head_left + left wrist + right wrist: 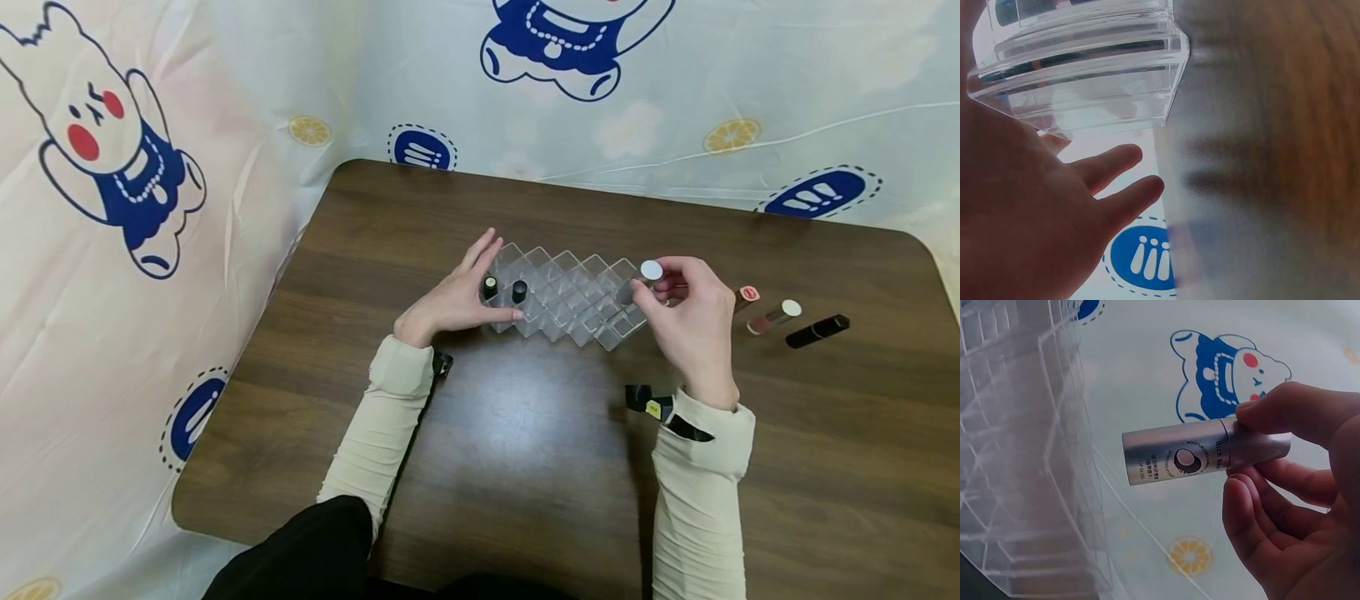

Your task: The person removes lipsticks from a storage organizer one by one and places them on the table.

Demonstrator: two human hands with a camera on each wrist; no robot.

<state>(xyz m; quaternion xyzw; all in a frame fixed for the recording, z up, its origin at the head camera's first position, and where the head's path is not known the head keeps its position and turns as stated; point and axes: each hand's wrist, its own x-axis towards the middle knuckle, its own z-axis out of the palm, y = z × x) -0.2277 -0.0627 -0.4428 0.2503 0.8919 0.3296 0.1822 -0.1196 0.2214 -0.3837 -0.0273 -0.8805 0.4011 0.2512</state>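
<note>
Lip gloss tube [1175, 454], silver, cylindrical, coconut-printed; right hand [696, 323] pinches it, left hand [459, 300] is spread out

Two hands, a left hand [456, 302] and a right hand [696, 323], have one clear rack [558, 302] between their fingers. One silver tube [1175, 453] is in the right fingers, two dark-capped tubes [519, 291] stand near the left fingers, and three other tubes [817, 332] lie to the right of the right fingers.
</note>
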